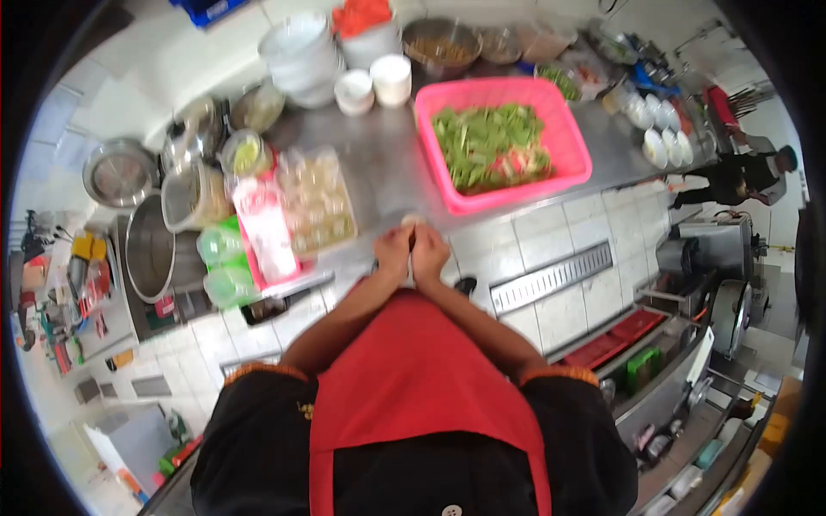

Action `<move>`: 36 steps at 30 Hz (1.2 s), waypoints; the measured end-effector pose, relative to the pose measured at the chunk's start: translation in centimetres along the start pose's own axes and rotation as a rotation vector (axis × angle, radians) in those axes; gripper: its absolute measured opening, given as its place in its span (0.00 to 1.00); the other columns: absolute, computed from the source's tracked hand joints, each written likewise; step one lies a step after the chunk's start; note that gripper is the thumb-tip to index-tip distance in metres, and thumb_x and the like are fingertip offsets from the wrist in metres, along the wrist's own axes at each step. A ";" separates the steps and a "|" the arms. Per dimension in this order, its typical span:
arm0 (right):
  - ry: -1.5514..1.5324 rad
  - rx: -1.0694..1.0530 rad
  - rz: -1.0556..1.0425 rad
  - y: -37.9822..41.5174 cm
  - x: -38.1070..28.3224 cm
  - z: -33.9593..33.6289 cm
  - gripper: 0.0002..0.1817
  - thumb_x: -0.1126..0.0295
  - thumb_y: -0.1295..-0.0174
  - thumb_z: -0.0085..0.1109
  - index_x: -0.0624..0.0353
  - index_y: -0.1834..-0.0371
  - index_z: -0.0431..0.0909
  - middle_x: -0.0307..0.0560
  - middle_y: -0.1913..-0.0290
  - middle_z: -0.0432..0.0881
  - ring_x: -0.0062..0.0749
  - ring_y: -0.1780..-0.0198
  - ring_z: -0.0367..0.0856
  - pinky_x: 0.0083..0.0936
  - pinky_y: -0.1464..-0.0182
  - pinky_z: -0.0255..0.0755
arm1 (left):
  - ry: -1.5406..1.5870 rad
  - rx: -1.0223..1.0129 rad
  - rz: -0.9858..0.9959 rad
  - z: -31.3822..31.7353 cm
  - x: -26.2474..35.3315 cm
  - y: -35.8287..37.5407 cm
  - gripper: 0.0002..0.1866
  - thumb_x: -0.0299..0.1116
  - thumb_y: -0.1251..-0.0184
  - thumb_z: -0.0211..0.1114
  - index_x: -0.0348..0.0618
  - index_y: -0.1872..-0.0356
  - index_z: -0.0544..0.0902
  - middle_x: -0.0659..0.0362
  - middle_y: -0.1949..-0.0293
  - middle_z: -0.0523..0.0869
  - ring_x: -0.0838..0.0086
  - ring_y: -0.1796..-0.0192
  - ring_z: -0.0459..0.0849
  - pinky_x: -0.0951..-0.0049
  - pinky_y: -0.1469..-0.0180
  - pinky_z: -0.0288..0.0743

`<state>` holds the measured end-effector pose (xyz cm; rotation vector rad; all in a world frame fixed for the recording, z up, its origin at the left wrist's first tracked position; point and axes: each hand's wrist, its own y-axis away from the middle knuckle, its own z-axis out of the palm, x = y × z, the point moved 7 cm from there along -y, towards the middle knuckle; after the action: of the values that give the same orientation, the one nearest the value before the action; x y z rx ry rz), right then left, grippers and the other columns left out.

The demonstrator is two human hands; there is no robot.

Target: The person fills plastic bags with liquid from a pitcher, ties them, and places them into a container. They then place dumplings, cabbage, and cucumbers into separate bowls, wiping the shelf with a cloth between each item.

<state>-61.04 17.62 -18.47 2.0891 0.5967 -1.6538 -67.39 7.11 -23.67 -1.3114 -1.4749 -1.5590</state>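
My left hand [392, 251] and my right hand [429, 253] are held together in front of the red apron, at the near edge of the steel counter [387, 185]. Both sets of fingers are closed and pinch a small pale piece [413, 221] that pokes out at the fingertips; its kind cannot be made out. Left of my hands lies a clear tray [315, 199] of pale, rounded pieces. A pink basket [456, 199] with cut green leaves [486, 142] and some reddish bits stands beyond them to the right.
White bowls [301, 64] are stacked at the back, beside white cups [391, 80]. A pink tray [280, 279], green-lidded tubs [228, 284] and a large pot [151, 249] stand left. Metal bowls [441, 45] line the wall. Another person [744, 176] stands far right.
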 end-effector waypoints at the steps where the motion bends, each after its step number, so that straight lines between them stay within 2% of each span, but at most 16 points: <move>1: 0.006 0.047 -0.057 0.0 -0.4 0.0 0.13 0.67 0.39 0.54 0.69 0.71 0.80 0.58 0.75 0.81 0.32 0.72 0.79 0.33 0.66 0.71 | -0.615 -0.060 0.313 0.4 1.4 -0.1 0.09 0.32 0.36 0.62 0.36 0.71 0.84 0.57 0.70 0.86 0.72 0.70 0.81 0.67 0.66 0.76; 2: -0.021 -0.027 0.016 -0.2 0.2 0.3 0.12 0.69 0.40 0.54 0.69 0.73 0.79 0.56 0.78 0.79 0.30 0.75 0.75 0.33 0.68 0.70 | 0.041 0.013 0.029 -0.4 3.9 1.9 0.11 0.35 0.36 0.59 0.37 0.70 0.84 0.55 0.71 0.86 0.71 0.69 0.81 0.64 0.63 0.76; 4: -0.095 0.045 -0.023 -0.7 -1.6 0.4 0.10 0.71 0.44 0.57 0.67 0.77 0.80 0.49 0.83 0.79 0.25 0.79 0.71 0.32 0.73 0.68 | -0.222 0.037 0.229 -0.9 3.8 0.8 0.12 0.33 0.35 0.58 0.37 0.67 0.86 0.55 0.70 0.88 0.70 0.65 0.85 0.67 0.61 0.78; 6: 0.024 0.052 0.067 -1.0 -1.8 0.8 0.09 0.70 0.45 0.60 0.65 0.73 0.86 0.48 0.78 0.85 0.26 0.76 0.81 0.29 0.70 0.74 | -0.115 0.029 0.004 -1.2 -2.2 -2.9 0.10 0.30 0.39 0.61 0.35 0.63 0.86 0.54 0.67 0.88 0.72 0.63 0.85 0.68 0.57 0.78; 8: -0.018 0.056 0.271 -1.4 0.6 1.5 0.10 0.68 0.46 0.63 0.64 0.71 0.86 0.50 0.76 0.86 0.27 0.75 0.83 0.28 0.69 0.76 | 0.193 -0.042 -0.075 -1.1 0.4 -2.0 0.10 0.29 0.39 0.62 0.34 0.61 0.85 0.54 0.68 0.87 0.75 0.64 0.84 0.70 0.61 0.78; 12: 0.059 0.114 0.187 -1.4 1.4 1.3 0.10 0.67 0.46 0.64 0.63 0.71 0.87 0.48 0.78 0.85 0.27 0.78 0.81 0.28 0.71 0.75 | 0.148 -0.119 -0.169 -1.0 1.1 -1.9 0.10 0.29 0.39 0.63 0.34 0.60 0.86 0.56 0.70 0.87 0.77 0.66 0.83 0.72 0.67 0.77; 14: -0.105 0.056 0.343 -1.7 -0.1 2.1 0.09 0.67 0.45 0.64 0.62 0.70 0.87 0.45 0.80 0.84 0.26 0.78 0.80 0.28 0.72 0.73 | -0.142 -0.140 0.011 -1.1 7.1 -1.0 0.11 0.29 0.40 0.64 0.33 0.60 0.85 0.55 0.72 0.86 0.79 0.68 0.82 0.73 0.70 0.76; 16: -0.250 -0.006 0.392 -2.3 1.4 3.2 0.10 0.66 0.44 0.63 0.62 0.70 0.87 0.44 0.80 0.83 0.25 0.78 0.79 0.28 0.72 0.73 | -0.362 -0.109 0.033 -1.0 9.3 -1.5 0.13 0.33 0.41 0.65 0.34 0.60 0.85 0.49 0.72 0.87 0.71 0.70 0.85 0.68 0.67 0.78; 18: -0.115 -0.007 0.199 -3.1 0.0 2.4 0.10 0.66 0.44 0.62 0.62 0.69 0.86 0.45 0.79 0.84 0.26 0.77 0.80 0.27 0.70 0.73 | -0.604 -0.107 0.294 -0.3 9.9 -2.0 0.16 0.38 0.44 0.65 0.36 0.61 0.85 0.42 0.71 0.86 0.58 0.67 0.87 0.63 0.62 0.78; 21: -0.168 -0.037 0.186 -4.6 1.4 3.1 0.10 0.68 0.44 0.60 0.65 0.72 0.86 0.40 0.79 0.82 0.18 0.76 0.77 0.20 0.71 0.71 | -0.635 -0.052 0.287 0.5 9.2 -3.4 0.16 0.41 0.45 0.64 0.38 0.65 0.86 0.39 0.70 0.85 0.50 0.64 0.86 0.59 0.60 0.77; 25: -0.196 -0.193 0.256 -6.5 1.2 2.6 0.12 0.65 0.47 0.61 0.64 0.75 0.85 0.43 0.79 0.82 0.23 0.74 0.79 0.25 0.68 0.71 | -0.747 0.022 0.310 1.4 9.0 -4.0 0.14 0.38 0.45 0.62 0.38 0.68 0.87 0.39 0.70 0.85 0.52 0.67 0.86 0.59 0.62 0.77; 28: -0.150 -0.252 0.367 -6.5 3.3 3.6 0.12 0.64 0.48 0.61 0.62 0.77 0.84 0.47 0.80 0.82 0.29 0.76 0.80 0.28 0.69 0.72 | -0.769 0.010 0.106 0.7 9.5 -4.0 0.13 0.38 0.44 0.61 0.36 0.73 0.86 0.44 0.72 0.86 0.56 0.73 0.85 0.59 0.67 0.76; 30: -0.299 -0.258 0.261 -6.5 2.7 3.4 0.09 0.69 0.49 0.63 0.66 0.78 0.84 0.37 0.81 0.80 0.19 0.76 0.75 0.22 0.70 0.69 | -0.654 -0.100 -0.135 0.7 9.4 -3.9 0.11 0.35 0.43 0.60 0.38 0.76 0.84 0.55 0.81 0.81 0.67 0.82 0.78 0.61 0.72 0.74; 31: -0.415 -0.265 0.205 -6.2 2.9 4.0 0.08 0.71 0.48 0.64 0.66 0.73 0.85 0.40 0.77 0.84 0.21 0.74 0.79 0.23 0.68 0.73 | -0.672 -0.101 -0.132 -0.2 9.0 -4.6 0.11 0.35 0.43 0.60 0.38 0.76 0.84 0.55 0.81 0.81 0.67 0.82 0.78 0.61 0.72 0.74; 33: -0.473 -0.228 0.132 -6.0 1.8 3.9 0.07 0.72 0.47 0.64 0.66 0.71 0.85 0.42 0.74 0.85 0.23 0.72 0.81 0.23 0.67 0.74 | -0.234 -0.301 -0.361 -0.8 6.4 -5.6 0.06 0.31 0.42 0.58 0.41 0.72 0.82 0.64 0.87 0.69 0.77 0.86 0.68 0.66 0.75 0.72; 36: -0.414 -0.151 -0.143 -6.4 -3.2 1.5 0.08 0.71 0.45 0.67 0.64 0.67 0.85 0.48 0.68 0.86 0.32 0.67 0.84 0.28 0.62 0.75 | 0.145 -0.275 -0.524 -0.4 8.5 -3.9 0.07 0.27 0.42 0.56 0.41 0.64 0.80 0.65 0.88 0.65 0.79 0.87 0.63 0.68 0.77 0.71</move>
<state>-66.52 21.76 -16.00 1.5658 0.7165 -1.9783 -73.81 9.04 -17.13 -0.9639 -1.6369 -2.2072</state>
